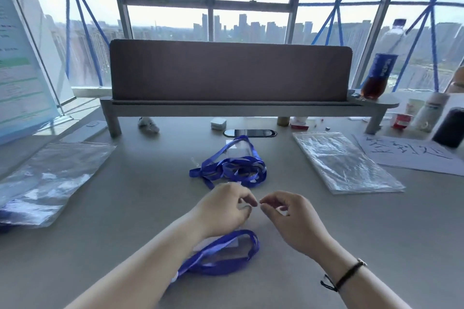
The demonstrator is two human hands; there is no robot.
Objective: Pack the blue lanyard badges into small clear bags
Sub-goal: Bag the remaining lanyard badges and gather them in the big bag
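Note:
A small clear bag (226,256) with a coiled blue lanyard badge inside lies on the desk under my left wrist. My left hand (226,208) and my right hand (288,218) meet just above it, fingers curled, thumb and forefinger of each pinching the bag's thin top edge, which is barely visible. Beyond my hands lies a loose pile of blue lanyard badges (231,165) with clear card holders. A flat stack of small clear bags (346,160) lies to the right.
A large crumpled plastic bag (47,178) lies at the left with something blue in its near corner. A grey divider shelf (231,105) crosses the back; a cola bottle (381,68), cans and a written sheet (406,153) crowd the right. A sign stand (20,70) stands left.

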